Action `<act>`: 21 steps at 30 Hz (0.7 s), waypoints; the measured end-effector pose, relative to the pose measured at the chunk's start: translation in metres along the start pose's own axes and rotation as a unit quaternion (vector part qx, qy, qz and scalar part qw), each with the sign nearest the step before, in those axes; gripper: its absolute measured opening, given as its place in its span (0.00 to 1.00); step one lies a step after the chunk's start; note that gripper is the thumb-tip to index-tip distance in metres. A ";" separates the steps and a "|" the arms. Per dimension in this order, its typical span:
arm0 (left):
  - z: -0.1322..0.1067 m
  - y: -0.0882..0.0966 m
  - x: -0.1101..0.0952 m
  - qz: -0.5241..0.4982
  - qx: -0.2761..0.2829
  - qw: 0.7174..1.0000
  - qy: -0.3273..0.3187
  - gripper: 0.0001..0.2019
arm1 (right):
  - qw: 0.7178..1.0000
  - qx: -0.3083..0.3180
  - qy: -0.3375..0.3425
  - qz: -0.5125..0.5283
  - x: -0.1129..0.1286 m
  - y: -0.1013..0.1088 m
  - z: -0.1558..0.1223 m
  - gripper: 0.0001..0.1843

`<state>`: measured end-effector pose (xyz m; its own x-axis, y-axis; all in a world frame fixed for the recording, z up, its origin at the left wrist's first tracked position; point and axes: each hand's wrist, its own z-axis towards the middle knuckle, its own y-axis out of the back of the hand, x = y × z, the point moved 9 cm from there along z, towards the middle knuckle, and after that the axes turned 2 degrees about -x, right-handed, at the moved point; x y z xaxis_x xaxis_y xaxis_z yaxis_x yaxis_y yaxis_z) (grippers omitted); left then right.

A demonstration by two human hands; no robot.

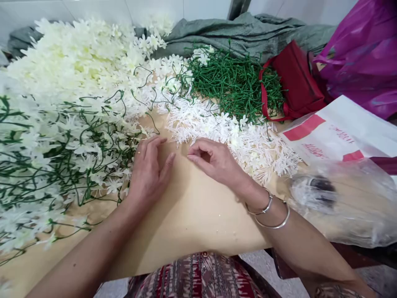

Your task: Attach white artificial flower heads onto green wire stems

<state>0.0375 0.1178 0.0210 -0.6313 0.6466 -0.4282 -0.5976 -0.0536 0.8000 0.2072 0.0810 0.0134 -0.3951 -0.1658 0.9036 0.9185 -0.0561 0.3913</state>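
Note:
My left hand [151, 167] rests beside the heap of white artificial flowers on green stems [83, 140], its thumb spread from its fingers and nothing seen between them. Close by, my right hand [212, 159] is closed in a pinch, thumb and forefinger together. Whatever may be between those tips is too small or hidden to tell. Just beyond it lies a band of small white stamen-like pieces and petals [201, 122]. Farther back is a pile of green plastic stems [229, 78]. A large mound of white and pale yellow blossoms [77, 62] rises at the back left.
All this lies on a tan tabletop [201, 211]. To the right are a red bag [299, 78] with a strap, a purple plastic bag [362, 58], a white and red printed bag [335, 128] and a clear plastic bag [350, 203]. Grey-green cloth [211, 33] lines the wall.

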 end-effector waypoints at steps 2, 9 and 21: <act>0.000 0.000 0.006 -0.002 -0.014 1.000 0.007 0.20 | 0.997 -0.028 0.046 -0.063 0.009 0.003 -0.002 0.07; 0.001 -0.002 0.011 -0.010 -0.026 0.999 0.021 0.20 | 0.941 -0.251 0.076 -0.214 0.021 0.061 -0.011 0.09; -0.006 -0.003 -0.024 -0.016 0.012 1.000 -0.004 0.20 | 0.874 -0.285 -0.011 -0.393 -0.001 0.104 -0.012 0.06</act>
<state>0.0515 0.0977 0.0268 -0.6082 0.6543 -0.4494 -0.6046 -0.0151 0.7964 0.3030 0.0638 0.0510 -0.9016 0.1631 0.4006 0.2192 -0.6262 0.7483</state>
